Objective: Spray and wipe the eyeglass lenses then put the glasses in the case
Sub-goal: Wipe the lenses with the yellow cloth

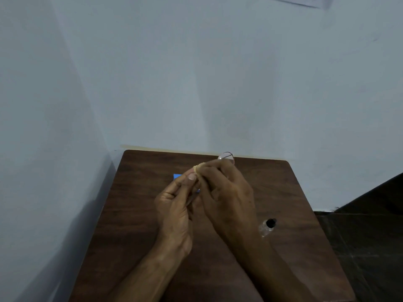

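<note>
Both hands are raised above a dark wooden table (135, 214) set into the corner of a pale wall (196, 83), and they meet at the fingertips. The right hand (226, 192) has its fingers curled inward around the eyeglasses (225, 156). Only 1 round lens and a thin stretch of rim show, projecting past the far side of the knuckles. The rest of the frame is hidden inside the grip. A small beige cloth (199, 166) sits at the point where the 2 hands touch, lying along the top of the right fingertips. The left hand (174, 205) has its thumb pressed up against this cloth, nail toward the viewer, with the other fingers bent behind it in a pinch. How much of the cloth covers the second lens cannot be told. Directly below the hands, a flat blue object (177, 176) lies on the table, mostly covered by them. Its nature cannot be determined. A small clear spray bottle (267, 226) with a black top rests on the table to the right of the right forearm, well apart from both hands. Dark flooring (359, 236) shows beyond the table's right edge.
</note>
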{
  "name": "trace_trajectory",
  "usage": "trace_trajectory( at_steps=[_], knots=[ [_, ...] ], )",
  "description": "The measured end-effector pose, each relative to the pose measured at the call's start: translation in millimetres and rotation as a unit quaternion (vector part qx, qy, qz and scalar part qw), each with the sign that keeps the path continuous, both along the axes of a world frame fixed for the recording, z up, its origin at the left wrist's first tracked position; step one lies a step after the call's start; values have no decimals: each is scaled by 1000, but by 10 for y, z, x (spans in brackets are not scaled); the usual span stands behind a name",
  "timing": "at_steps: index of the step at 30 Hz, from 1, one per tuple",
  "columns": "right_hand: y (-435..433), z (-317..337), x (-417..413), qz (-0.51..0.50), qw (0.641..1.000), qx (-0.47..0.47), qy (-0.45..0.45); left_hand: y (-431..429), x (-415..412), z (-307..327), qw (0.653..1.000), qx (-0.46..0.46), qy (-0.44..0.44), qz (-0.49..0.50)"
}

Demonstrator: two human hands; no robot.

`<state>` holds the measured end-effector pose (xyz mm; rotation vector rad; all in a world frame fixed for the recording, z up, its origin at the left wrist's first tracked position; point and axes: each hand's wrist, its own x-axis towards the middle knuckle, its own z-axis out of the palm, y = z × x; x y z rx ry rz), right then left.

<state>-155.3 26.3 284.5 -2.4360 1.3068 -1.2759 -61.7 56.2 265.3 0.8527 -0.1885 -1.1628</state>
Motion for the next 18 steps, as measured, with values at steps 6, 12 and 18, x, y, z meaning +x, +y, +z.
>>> trace_trajectory(
  at_steps=[6,12,18],
  knots=[
    [-62,-15,-100,-44,999,-1,2,45,-9,3,999,14,33,3],
    [-2,10,-35,-10,1000,-13,-7,63,10,36,1000,0,26,-7],
    [78,-85,-84,-20,1000,-22,-2,131,67,17,999,3,47,-7]
  ],
)
